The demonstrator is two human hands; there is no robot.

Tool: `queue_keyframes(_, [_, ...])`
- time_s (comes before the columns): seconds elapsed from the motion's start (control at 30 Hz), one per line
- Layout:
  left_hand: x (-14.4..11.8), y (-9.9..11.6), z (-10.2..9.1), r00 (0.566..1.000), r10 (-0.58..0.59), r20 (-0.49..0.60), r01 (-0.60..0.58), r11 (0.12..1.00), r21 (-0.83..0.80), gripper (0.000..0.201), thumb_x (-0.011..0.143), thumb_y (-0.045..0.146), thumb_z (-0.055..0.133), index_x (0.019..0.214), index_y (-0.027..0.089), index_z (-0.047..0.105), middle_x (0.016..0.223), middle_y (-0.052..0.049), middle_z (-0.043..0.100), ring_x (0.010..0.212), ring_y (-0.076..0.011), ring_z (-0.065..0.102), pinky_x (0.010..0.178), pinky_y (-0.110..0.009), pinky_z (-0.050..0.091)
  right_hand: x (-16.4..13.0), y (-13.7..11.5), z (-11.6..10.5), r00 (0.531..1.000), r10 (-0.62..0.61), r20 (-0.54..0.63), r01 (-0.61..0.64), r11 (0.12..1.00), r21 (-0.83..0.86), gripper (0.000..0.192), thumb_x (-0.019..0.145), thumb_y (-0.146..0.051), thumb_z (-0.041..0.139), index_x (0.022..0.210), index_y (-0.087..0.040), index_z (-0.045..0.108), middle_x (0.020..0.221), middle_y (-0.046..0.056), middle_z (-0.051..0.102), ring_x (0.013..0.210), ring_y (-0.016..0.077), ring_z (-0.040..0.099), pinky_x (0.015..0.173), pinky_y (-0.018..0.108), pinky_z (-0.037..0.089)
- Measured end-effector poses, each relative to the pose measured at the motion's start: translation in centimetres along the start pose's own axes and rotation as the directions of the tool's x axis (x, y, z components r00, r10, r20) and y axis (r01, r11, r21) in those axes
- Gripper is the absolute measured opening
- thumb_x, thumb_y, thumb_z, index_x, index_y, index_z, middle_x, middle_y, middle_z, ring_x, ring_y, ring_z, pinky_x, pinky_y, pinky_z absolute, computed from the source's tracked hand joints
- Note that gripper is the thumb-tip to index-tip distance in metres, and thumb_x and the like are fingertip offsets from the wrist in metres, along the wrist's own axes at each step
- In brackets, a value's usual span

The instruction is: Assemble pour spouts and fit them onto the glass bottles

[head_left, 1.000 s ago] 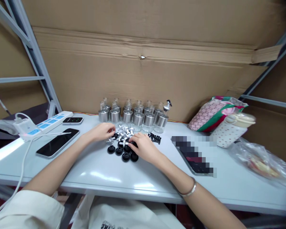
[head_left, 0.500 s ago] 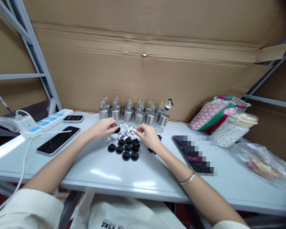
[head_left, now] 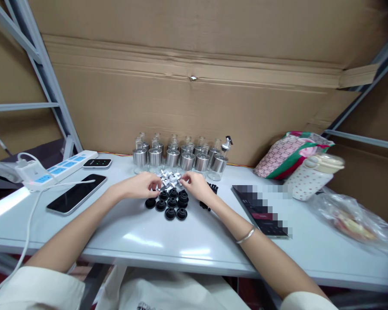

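Near the middle of the table lies a loose pile of small silver-and-white spout parts (head_left: 170,180). My right hand (head_left: 195,185) is at the pile's right edge, thumb and fingertips pinched together beside the parts. To the left, my left hand (head_left: 144,185) has its fingers curled just above the black ribbed stoppers (head_left: 172,203). Whatever sits in either hand's fingertips is too small or hidden to make out. The several stoppers are grouped on the near side of the pile. Small black pieces (head_left: 205,206) lie beyond my right wrist, partly covered by it.
Behind the pile stand rows of glass bottles with steel sleeves (head_left: 187,161); one at the right wears a pour spout (head_left: 226,143). Leftward are a power strip (head_left: 64,168), a phone (head_left: 79,193) and a cable. A tablet (head_left: 261,211), flask (head_left: 310,178) and plastic bag (head_left: 355,221) lie rightward.
My left hand has come nearer to me, from the pile's left side down toward the black stoppers. My right hand stays at the pile's right edge. The view has shifted slightly.
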State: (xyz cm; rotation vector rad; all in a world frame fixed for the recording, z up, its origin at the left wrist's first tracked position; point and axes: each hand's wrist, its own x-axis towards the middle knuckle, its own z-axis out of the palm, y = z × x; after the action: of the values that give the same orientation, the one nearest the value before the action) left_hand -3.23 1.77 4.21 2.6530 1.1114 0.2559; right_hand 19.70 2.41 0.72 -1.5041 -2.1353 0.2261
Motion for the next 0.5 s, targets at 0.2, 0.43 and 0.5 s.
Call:
queue_keyframes(0.2, [-0.1,-0.7,0.2,0.999,0.020,0.045,-0.022,0.999,0.037,0.021,0.074,0.019,0.053,0.091,0.017,0.064,0.098,-0.006,0.059,0.087,-0.0195,0.057,0.077,-0.027,0.042,-0.3,-0.1,-0.2,1.000,-0.008,0.005,0.008,1.000,0.013,0.011,0.086,-0.020,0.059,0.089,-0.014,0.067,0.089,0.008,0.070,0.079,0.0183,0.062,0.072,0.027,0.043])
queue_keyframes(0.43, [0.1,-1.1,0.4,0.997,0.069,-0.034,-0.067,0.996,0.060,0.030,0.070,0.010,0.051,0.099,0.017,0.058,0.101,-0.005,0.058,0.093,-0.0204,0.056,0.079,-0.027,0.042,-0.8,0.0,-0.5,0.999,-0.042,-0.007,0.042,0.999,0.020,0.010,0.086,-0.022,0.059,0.089,-0.016,0.066,0.084,0.005,0.069,0.078,0.0187,0.062,0.070,0.027,0.043])
queue_keyframes(0.5, [0.0,-0.9,0.0,0.992,0.084,-0.099,-0.081,0.996,0.035,0.030,0.069,0.008,0.049,0.098,0.017,0.056,0.098,-0.004,0.059,0.090,-0.0188,0.056,0.077,-0.026,0.042,-0.8,0.2,-0.6,0.998,-0.056,-0.036,0.057,0.998,0.024,0.010,0.086,-0.022,0.058,0.089,-0.016,0.066,0.084,0.005,0.069,0.078,0.0189,0.062,0.071,0.028,0.043])
